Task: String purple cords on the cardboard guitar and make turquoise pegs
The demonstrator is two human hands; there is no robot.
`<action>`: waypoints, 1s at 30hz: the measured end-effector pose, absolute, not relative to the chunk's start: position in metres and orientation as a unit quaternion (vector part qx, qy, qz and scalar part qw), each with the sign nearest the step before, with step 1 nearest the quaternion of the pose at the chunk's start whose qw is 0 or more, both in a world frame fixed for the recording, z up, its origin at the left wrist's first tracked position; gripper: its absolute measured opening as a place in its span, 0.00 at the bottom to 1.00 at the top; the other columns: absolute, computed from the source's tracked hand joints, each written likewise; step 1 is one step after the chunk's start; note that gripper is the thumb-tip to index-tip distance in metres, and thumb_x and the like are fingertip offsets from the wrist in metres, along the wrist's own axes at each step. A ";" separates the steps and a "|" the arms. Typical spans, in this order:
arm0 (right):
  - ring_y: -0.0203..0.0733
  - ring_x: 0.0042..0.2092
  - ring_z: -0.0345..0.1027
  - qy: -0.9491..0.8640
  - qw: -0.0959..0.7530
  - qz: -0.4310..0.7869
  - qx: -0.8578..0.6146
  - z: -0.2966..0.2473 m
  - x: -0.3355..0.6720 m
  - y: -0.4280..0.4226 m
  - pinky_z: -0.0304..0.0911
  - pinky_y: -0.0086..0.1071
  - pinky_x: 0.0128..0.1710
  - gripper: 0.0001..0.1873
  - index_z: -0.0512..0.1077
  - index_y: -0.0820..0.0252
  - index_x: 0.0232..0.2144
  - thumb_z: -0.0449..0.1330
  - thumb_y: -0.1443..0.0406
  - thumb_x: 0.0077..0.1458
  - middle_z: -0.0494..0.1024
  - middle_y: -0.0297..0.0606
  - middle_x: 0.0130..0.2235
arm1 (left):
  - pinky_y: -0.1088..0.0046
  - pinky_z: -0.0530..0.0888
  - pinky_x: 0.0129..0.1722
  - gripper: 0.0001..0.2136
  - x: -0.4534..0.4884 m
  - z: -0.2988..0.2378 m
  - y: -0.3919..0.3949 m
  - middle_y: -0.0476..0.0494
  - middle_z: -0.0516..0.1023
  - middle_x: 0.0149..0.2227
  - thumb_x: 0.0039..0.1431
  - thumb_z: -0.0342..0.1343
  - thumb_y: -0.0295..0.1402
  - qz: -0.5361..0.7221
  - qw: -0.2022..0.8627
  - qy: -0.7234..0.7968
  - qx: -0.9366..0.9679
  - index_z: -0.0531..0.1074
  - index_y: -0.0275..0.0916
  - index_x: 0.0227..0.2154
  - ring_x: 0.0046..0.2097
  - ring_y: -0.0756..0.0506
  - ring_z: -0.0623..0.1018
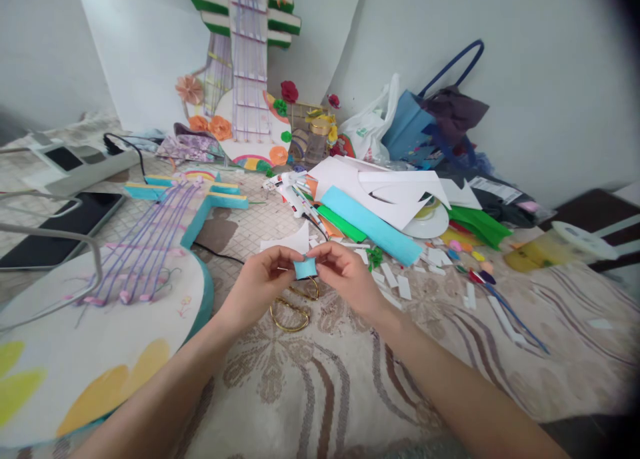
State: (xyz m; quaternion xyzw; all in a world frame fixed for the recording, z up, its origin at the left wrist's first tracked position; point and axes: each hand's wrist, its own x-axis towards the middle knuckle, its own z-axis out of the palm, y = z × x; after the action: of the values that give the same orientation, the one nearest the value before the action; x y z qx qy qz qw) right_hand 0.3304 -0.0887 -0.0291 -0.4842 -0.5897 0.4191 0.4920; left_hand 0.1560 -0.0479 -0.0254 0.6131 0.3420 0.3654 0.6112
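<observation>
Between my two hands is a small light-blue piece of paper [305, 268], raised over the patterned tablecloth. My left hand [263, 275] pinches its left edge between thumb and fingers. The right edge is pinched by my right hand [347, 275]. Just below, gold-coloured scissor-like handles [290, 315] lie on the cloth, their other end hidden by the hands and paper. To the left rests a white guitar-shaped craft piece [150, 332] with teal sides, purple strings and painted yellow petals.
A white glue gun [293, 192] lies beyond my hands. A blue paper roll [370, 225] and white sheets [380, 185] are piled to the right, with paper scraps nearby. Another decorated guitar [250, 79] stands at the back. A cup [545, 249] of yellowish liquid stands far right.
</observation>
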 end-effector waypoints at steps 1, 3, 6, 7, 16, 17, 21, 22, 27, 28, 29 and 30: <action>0.36 0.38 0.68 -0.592 0.494 0.413 -0.485 -0.030 0.330 -0.089 0.63 0.32 0.39 0.11 0.71 0.57 0.38 0.57 0.72 0.52 0.74 0.34 0.36 | 0.71 0.70 0.37 0.08 0.157 -0.027 -0.048 0.46 0.76 0.33 0.49 0.56 0.27 0.368 0.607 0.341 0.616 0.71 0.37 0.35 0.35 0.47 0.75; 0.37 0.38 0.69 -0.591 0.500 0.403 -0.488 -0.031 0.329 -0.090 0.64 0.32 0.40 0.09 0.71 0.57 0.38 0.59 0.70 0.52 0.75 0.34 0.36 | 0.69 0.71 0.38 0.08 0.157 -0.030 -0.049 0.45 0.76 0.34 0.50 0.57 0.28 0.378 0.593 0.341 0.624 0.71 0.37 0.35 0.37 0.46 0.76; 0.36 0.37 0.69 -0.582 0.513 0.389 -0.497 -0.031 0.326 -0.091 0.64 0.31 0.39 0.06 0.72 0.56 0.36 0.61 0.68 0.52 0.75 0.33 0.35 | 0.68 0.71 0.39 0.07 0.158 -0.032 -0.051 0.45 0.76 0.34 0.53 0.58 0.31 0.395 0.569 0.347 0.633 0.71 0.37 0.35 0.37 0.46 0.76; 0.36 0.37 0.69 -0.578 0.518 0.387 -0.499 -0.031 0.325 -0.092 0.64 0.30 0.38 0.05 0.72 0.56 0.35 0.61 0.67 0.53 0.75 0.33 0.34 | 0.69 0.71 0.38 0.06 0.158 -0.032 -0.051 0.45 0.76 0.33 0.53 0.58 0.32 0.398 0.568 0.348 0.631 0.71 0.37 0.34 0.36 0.46 0.76; 0.34 0.31 0.66 -0.525 0.523 0.428 -0.518 -0.031 0.320 -0.093 0.62 0.29 0.33 0.07 0.70 0.58 0.30 0.60 0.60 0.55 0.72 0.32 0.29 | 0.75 0.72 0.34 0.07 0.159 -0.027 -0.052 0.48 0.76 0.29 0.52 0.62 0.34 0.385 0.634 0.349 0.573 0.72 0.35 0.30 0.31 0.50 0.75; 0.34 0.31 0.65 -0.526 0.521 0.427 -0.519 -0.031 0.320 -0.093 0.62 0.29 0.33 0.08 0.70 0.59 0.30 0.60 0.60 0.55 0.71 0.32 0.29 | 0.75 0.71 0.33 0.08 0.160 -0.027 -0.052 0.48 0.76 0.29 0.51 0.62 0.34 0.385 0.631 0.351 0.574 0.72 0.35 0.30 0.31 0.50 0.75; 0.35 0.31 0.65 -0.530 0.517 0.424 -0.522 -0.032 0.320 -0.094 0.61 0.29 0.33 0.09 0.69 0.59 0.30 0.60 0.58 0.55 0.71 0.32 0.29 | 0.75 0.71 0.32 0.09 0.160 -0.029 -0.053 0.48 0.76 0.28 0.50 0.63 0.35 0.390 0.613 0.367 0.581 0.71 0.36 0.29 0.31 0.50 0.75; 0.35 0.31 0.65 -0.531 0.517 0.424 -0.520 -0.032 0.319 -0.094 0.61 0.29 0.33 0.09 0.69 0.58 0.30 0.59 0.58 0.55 0.70 0.32 0.29 | 0.75 0.71 0.31 0.09 0.160 -0.030 -0.053 0.48 0.76 0.27 0.51 0.62 0.36 0.389 0.611 0.373 0.579 0.71 0.36 0.28 0.30 0.50 0.74; 0.35 0.31 0.64 -0.530 0.521 0.428 -0.515 -0.032 0.317 -0.095 0.60 0.29 0.33 0.09 0.67 0.58 0.29 0.58 0.60 0.56 0.69 0.31 0.29 | 0.76 0.70 0.30 0.10 0.160 -0.033 -0.051 0.48 0.75 0.26 0.52 0.61 0.37 0.387 0.605 0.396 0.572 0.70 0.35 0.26 0.29 0.51 0.74; 0.35 0.31 0.64 -0.528 0.521 0.430 -0.515 -0.032 0.317 -0.094 0.60 0.29 0.33 0.09 0.67 0.58 0.29 0.58 0.60 0.56 0.69 0.31 0.28 | 0.76 0.70 0.31 0.10 0.160 -0.033 -0.051 0.48 0.75 0.26 0.51 0.61 0.37 0.387 0.605 0.398 0.571 0.70 0.35 0.26 0.29 0.51 0.74; 0.35 0.31 0.64 -0.526 0.521 0.432 -0.515 -0.032 0.317 -0.094 0.60 0.29 0.33 0.08 0.67 0.58 0.29 0.58 0.60 0.56 0.69 0.31 0.28 | 0.76 0.70 0.31 0.10 0.160 -0.033 -0.051 0.48 0.75 0.26 0.51 0.62 0.37 0.387 0.605 0.399 0.570 0.70 0.35 0.25 0.29 0.51 0.74; 0.35 0.31 0.64 -0.524 0.521 0.435 -0.515 -0.032 0.317 -0.094 0.60 0.29 0.32 0.09 0.67 0.58 0.29 0.58 0.60 0.56 0.69 0.31 0.28 | 0.76 0.71 0.31 0.10 0.160 -0.033 -0.051 0.47 0.75 0.26 0.51 0.62 0.37 0.387 0.607 0.398 0.569 0.70 0.35 0.25 0.29 0.50 0.74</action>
State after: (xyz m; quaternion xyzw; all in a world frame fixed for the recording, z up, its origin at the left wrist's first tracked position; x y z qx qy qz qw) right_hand 0.3167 -0.0944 -0.0322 -0.5148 -0.5239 0.4347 0.5211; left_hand 0.1598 -0.0514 -0.0332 0.5687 0.3983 0.3870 0.6067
